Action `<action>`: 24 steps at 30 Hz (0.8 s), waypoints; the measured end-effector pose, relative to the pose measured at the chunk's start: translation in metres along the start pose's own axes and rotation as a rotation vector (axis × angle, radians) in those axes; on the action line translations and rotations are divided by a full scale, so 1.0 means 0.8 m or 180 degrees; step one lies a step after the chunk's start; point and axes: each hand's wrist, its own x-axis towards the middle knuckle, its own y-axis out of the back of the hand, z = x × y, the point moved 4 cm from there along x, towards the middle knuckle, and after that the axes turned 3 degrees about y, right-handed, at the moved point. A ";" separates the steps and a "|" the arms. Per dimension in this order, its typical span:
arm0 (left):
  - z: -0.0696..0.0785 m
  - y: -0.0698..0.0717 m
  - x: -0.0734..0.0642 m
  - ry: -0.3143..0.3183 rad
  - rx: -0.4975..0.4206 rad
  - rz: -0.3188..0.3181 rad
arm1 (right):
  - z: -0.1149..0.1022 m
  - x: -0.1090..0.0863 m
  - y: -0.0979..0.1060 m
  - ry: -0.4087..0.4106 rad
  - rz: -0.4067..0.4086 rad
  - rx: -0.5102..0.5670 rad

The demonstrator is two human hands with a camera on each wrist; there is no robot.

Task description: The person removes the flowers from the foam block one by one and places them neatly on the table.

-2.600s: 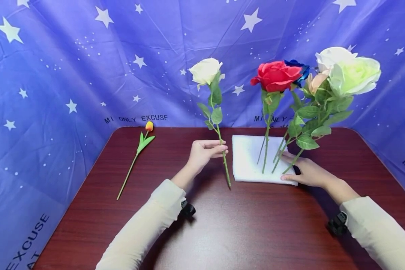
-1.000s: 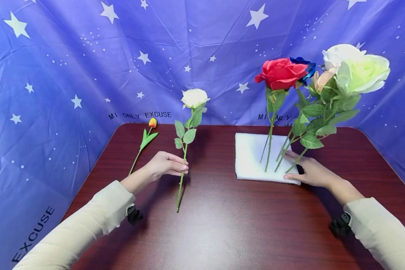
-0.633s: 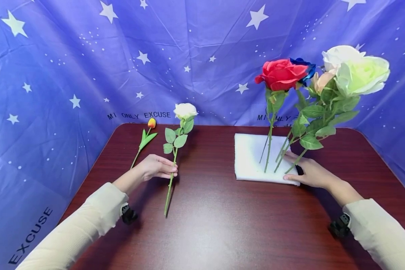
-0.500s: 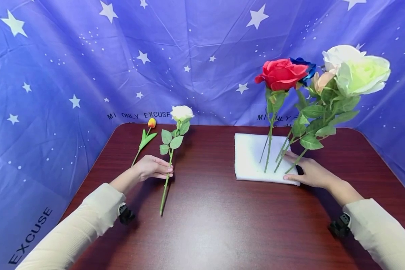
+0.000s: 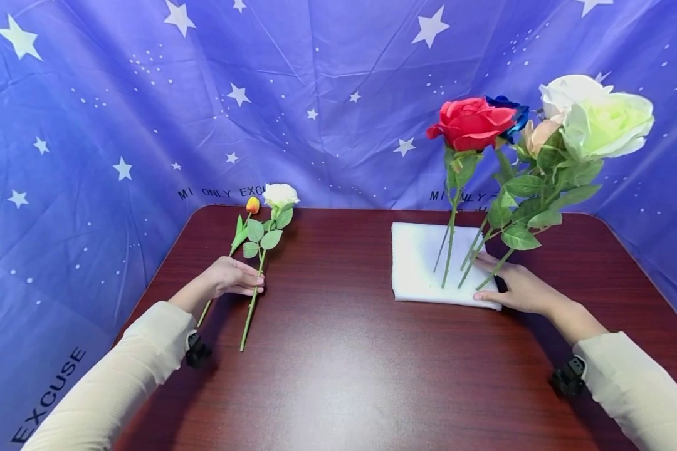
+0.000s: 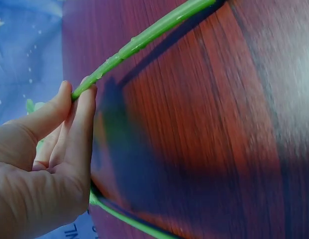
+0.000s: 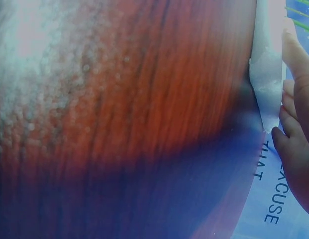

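Note:
Between thumb and fingertips, my left hand (image 5: 229, 276) pinches the green stem of a white rose (image 5: 280, 195). The rose slants over the left side of the table, and its bare stem end points down toward me. Just behind it lies an orange-yellow tulip (image 5: 252, 205), its stem partly covered by my left hand and wrist. On the right, my right hand (image 5: 513, 287) holds the right end of a white foam block (image 5: 414, 263), thumb at the front corner and fingers behind the stems. A red rose (image 5: 472, 124) stands in the block.
A blue rose (image 5: 510, 119), a peach bud (image 5: 540, 136), a white rose (image 5: 570, 97) and a pale green rose (image 5: 609, 125) also rise from the block, leaning right. A starry blue cloth (image 5: 338, 75) hangs behind the brown table (image 5: 338, 376).
My left hand has carried the white rose from beside the foam block leftward and lower, close to the tulip. My right hand stays at the block.

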 end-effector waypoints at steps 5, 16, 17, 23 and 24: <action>-0.004 0.014 0.002 0.0070 0.0035 0.0076 | -0.001 0.000 0.000 0.0026 0.0021 0.0001; 0.000 0.027 0.004 0.0106 0.0253 0.0218 | 0.001 0.000 0.000 -0.0018 -0.0026 0.0021; 0.001 0.028 0.005 0.0105 0.0277 0.0225 | 0.001 0.000 0.000 -0.0019 -0.0025 0.0020; 0.004 0.028 0.008 0.0123 0.0341 0.0225 | 0.000 0.001 0.000 -0.0009 -0.0011 0.0008; 0.004 0.028 0.009 0.0134 0.0355 0.0227 | -0.001 0.001 0.000 -0.0002 -0.0006 0.0002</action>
